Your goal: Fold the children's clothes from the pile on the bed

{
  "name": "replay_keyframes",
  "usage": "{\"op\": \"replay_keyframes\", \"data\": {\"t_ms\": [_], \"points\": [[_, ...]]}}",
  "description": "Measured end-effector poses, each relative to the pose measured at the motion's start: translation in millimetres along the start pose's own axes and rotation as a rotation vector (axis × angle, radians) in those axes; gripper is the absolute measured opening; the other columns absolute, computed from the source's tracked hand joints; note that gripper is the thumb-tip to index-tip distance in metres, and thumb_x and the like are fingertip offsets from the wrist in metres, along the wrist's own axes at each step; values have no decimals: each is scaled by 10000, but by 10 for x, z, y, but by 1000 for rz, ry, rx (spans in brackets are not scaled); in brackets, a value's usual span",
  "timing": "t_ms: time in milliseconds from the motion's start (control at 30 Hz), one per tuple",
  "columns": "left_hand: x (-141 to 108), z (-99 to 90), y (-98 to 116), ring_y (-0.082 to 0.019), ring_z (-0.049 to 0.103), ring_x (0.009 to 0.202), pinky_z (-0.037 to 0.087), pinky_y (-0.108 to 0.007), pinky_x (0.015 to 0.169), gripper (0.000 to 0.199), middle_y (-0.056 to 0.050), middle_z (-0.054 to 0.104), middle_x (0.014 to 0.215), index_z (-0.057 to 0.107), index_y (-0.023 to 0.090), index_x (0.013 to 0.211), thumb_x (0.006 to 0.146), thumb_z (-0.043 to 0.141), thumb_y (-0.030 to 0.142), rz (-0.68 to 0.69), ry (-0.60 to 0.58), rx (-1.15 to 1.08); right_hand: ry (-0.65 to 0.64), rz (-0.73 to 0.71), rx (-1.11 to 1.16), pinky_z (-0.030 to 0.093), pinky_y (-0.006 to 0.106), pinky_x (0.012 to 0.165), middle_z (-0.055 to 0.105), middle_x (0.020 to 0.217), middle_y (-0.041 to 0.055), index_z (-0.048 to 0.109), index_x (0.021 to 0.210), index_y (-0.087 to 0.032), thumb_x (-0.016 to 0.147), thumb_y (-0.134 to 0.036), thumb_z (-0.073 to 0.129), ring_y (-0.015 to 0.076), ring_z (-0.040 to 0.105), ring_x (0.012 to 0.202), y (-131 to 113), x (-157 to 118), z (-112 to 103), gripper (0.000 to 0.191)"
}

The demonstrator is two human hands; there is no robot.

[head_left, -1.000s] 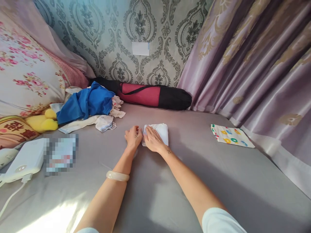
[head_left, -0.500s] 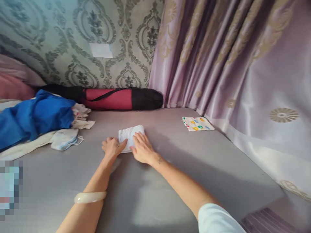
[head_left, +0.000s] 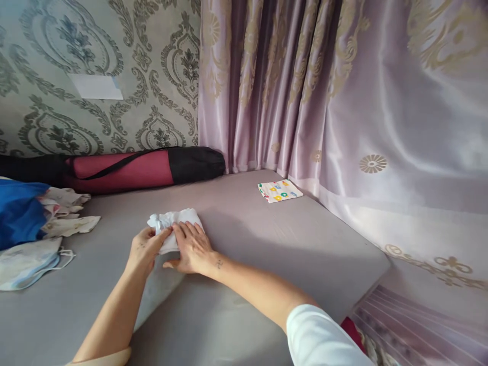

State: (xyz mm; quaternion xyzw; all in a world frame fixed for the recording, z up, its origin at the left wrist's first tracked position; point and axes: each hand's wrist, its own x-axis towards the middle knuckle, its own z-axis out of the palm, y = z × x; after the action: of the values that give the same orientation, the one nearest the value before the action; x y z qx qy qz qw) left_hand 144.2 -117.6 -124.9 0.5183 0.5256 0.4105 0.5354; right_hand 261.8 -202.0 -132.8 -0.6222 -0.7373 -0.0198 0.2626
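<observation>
A small folded white cloth (head_left: pixel 190 217) lies on the grey sheet in front of me, its left end bunched up. My left hand (head_left: pixel 147 248) is closed on the cloth's left edge, thumb and fingers pinching the bunched part. Flat on the cloth's right part rests my right hand (head_left: pixel 192 249), fingers stretched forward and thumb out to the left. Part of the cloth is hidden under both hands.
Blue clothing (head_left: pixel 21 211) and pale garments are piled at the left, with a white and light-blue item (head_left: pixel 30 262) before them. A red and black bag (head_left: pixel 125 170) lies along the wall. A patterned folded cloth (head_left: pixel 280 191) sits near the curtain (head_left: pixel 381 117).
The view has swung to the right. The left end of the white cloth is now bunched, and my left hand has closed on it. My right hand still presses on the cloth.
</observation>
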Motion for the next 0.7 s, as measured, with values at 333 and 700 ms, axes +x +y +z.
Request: {"op": "replay_keyframes", "data": {"t_ms": [333,700], "points": [[-350,261,364,-193,676,742,539,-275,583,447,-36,687,837,593,174,868,669,709,557,153,-203,-203,19,290,435,500,332,933,671,1228,57,500,1351,-209,873,-207,502,229,635,1104,388,-23,-539,478],[-14,68,-142,-213,652,770,506,-311,689,422,-48,710,923,634,229,954,699,590,561,327,-3,317,358,995,1225,542,419,892,739,1028,155,608,1148,-106,895,-261,513,239,711,946,1722,-686,-1446,312]]}}
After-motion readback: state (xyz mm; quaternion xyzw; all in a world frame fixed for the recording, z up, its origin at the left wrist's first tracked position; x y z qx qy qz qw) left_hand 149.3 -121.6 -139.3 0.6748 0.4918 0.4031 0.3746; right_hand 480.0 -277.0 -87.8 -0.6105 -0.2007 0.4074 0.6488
